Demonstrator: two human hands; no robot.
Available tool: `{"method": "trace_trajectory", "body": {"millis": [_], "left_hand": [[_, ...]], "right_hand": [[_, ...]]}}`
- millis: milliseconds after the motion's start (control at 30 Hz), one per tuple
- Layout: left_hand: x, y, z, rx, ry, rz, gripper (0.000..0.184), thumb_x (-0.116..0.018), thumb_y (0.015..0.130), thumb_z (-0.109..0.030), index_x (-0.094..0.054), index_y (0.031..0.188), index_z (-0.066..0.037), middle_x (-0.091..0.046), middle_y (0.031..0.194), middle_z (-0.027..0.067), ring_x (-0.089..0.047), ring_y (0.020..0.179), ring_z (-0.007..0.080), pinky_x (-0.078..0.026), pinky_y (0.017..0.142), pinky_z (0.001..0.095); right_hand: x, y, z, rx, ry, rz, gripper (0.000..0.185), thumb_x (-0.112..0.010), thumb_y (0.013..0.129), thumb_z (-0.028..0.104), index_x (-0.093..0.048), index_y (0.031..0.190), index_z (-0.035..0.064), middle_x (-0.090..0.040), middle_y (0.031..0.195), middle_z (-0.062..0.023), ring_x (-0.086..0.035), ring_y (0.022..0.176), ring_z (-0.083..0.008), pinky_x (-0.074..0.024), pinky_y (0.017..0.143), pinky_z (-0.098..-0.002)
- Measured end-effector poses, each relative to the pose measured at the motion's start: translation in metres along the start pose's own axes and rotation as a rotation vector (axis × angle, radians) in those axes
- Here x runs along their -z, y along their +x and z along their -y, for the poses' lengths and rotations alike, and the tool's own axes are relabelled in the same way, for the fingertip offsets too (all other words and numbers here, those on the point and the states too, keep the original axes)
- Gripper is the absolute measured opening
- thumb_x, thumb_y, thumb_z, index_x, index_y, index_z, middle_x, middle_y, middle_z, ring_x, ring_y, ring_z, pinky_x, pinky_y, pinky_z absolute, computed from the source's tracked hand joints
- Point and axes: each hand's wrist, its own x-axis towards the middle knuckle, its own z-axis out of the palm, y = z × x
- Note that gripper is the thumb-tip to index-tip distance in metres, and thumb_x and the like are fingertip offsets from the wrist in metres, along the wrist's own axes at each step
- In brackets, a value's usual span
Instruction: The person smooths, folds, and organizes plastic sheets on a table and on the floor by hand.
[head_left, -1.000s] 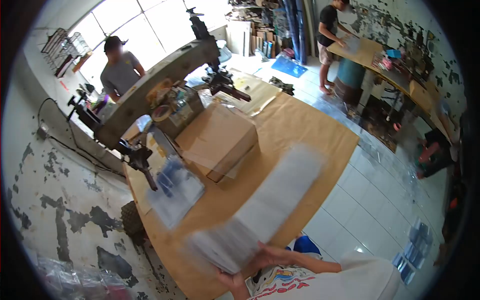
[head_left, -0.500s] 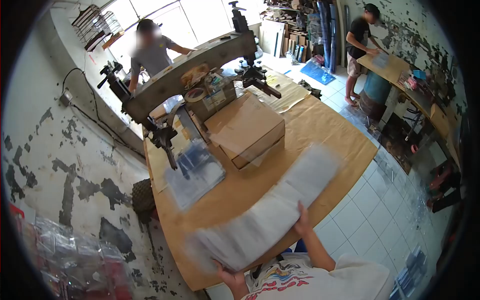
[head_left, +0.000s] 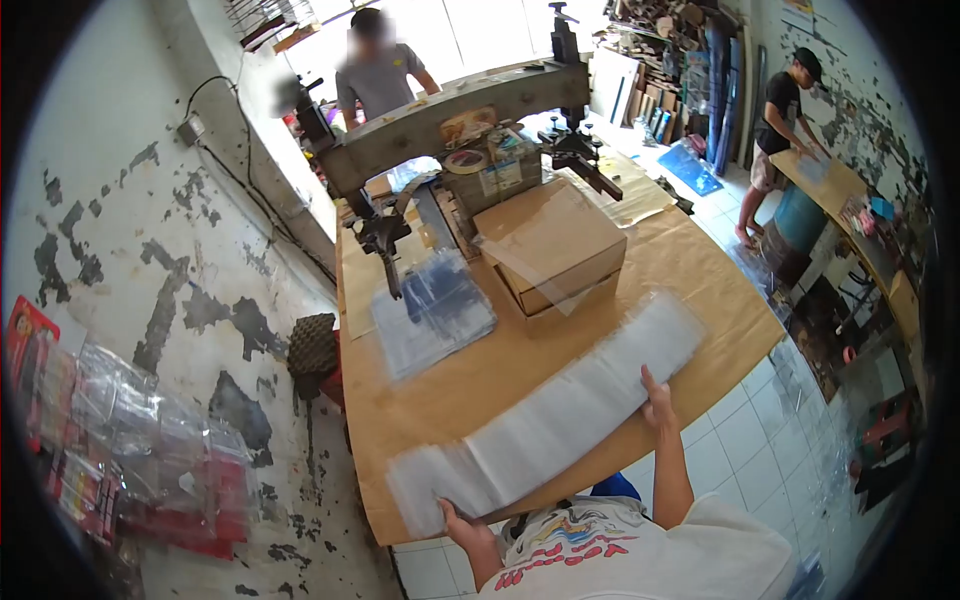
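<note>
Brown tabletop (head_left: 735,310) below; left hand (head_left: 464,527) and right hand (head_left: 657,402) closed on pale sheets (head_left: 560,412): holding step, I judge, next needing even support.

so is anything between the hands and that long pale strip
Nothing visible: the left hand and right hand touch the pale strip at its near edge. The cardboard box stands beyond its far edge.

1. With the long pale sheet (head_left: 560,408) as our clock centre, our left hand (head_left: 470,530) grips its edge at seven o'clock.
2. Our right hand (head_left: 658,402) grips it at three o'clock.
3. We see a box (head_left: 550,235) at twelve o'clock and plastic sheets (head_left: 440,330) at ten.
</note>
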Motion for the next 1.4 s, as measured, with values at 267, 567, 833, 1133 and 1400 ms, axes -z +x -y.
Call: {"method": "trace_trajectory", "body": {"millis": [267, 567, 833, 1133, 1400], "left_hand": [[-0.017, -0.005, 0.001, -0.096, 0.05, -0.137, 0.051, -0.062, 0.094, -0.035, -0.049, 0.13, -0.002, -0.053, 0.13, 0.0091, -0.05, 0.121, 0.0232, -0.038, 0.106, 0.0396], [0.003, 0.028, -0.011, -0.079, -0.055, -0.089, 0.052, -0.063, 0.093, -0.027, -0.047, 0.133, 0.001, -0.051, 0.134, 0.011, -0.05, 0.12, 0.0246, -0.039, 0.105, 0.0384], [0.007, 0.032, -0.013, -0.363, 0.472, -0.048, 0.053, -0.064, 0.091, -0.019, -0.045, 0.135, 0.003, -0.048, 0.138, 0.0119, -0.048, 0.122, 0.0246, -0.037, 0.106, 0.0377], [0.034, 0.084, -0.02, -0.12, 0.261, 0.01, 0.054, -0.067, 0.089, -0.015, -0.044, 0.135, 0.005, -0.052, 0.132, 0.0131, -0.052, 0.119, 0.0248, -0.043, 0.102, 0.0377], [0.024, 0.108, -0.008, -0.193, 0.313, -0.019, 0.052, -0.068, 0.091, -0.02, -0.049, 0.128, 0.01, -0.057, 0.125, 0.0116, -0.054, 0.111, 0.0236, -0.044, 0.096, 0.0353]], "right_hand": [[-0.002, -0.008, -0.028, 0.059, -0.609, -0.303, 0.063, -0.082, 0.075, 0.018, -0.049, 0.12, -0.0107, -0.061, 0.117, -0.0177, -0.061, 0.103, -0.0267, -0.0494, 0.089, -0.0344], [0.004, 0.009, -0.027, 0.017, -0.168, -0.096, 0.067, -0.083, 0.076, 0.025, -0.045, 0.119, -0.0101, -0.061, 0.108, -0.0205, -0.062, 0.094, -0.0227, -0.0518, 0.077, -0.034], [0.022, 0.021, -0.052, 0.091, -0.59, -0.422, 0.058, -0.082, 0.076, 0.025, -0.054, 0.112, -0.0106, -0.063, 0.11, -0.0179, -0.062, 0.092, -0.0224, -0.0506, 0.078, -0.0322], [0.057, 0.032, -0.056, 0.146, -0.292, -0.199, 0.048, -0.077, 0.08, 0.015, -0.055, 0.115, -0.0106, -0.063, 0.114, -0.0172, -0.062, 0.097, -0.0227, -0.0502, 0.087, -0.0335], [0.024, 0.016, -0.038, 0.168, -0.421, -0.278, 0.043, -0.078, 0.077, 0.031, -0.063, 0.095, -0.005, -0.065, 0.091, -0.0104, -0.061, 0.075, -0.0194, -0.0497, 0.058, -0.0336]]}}
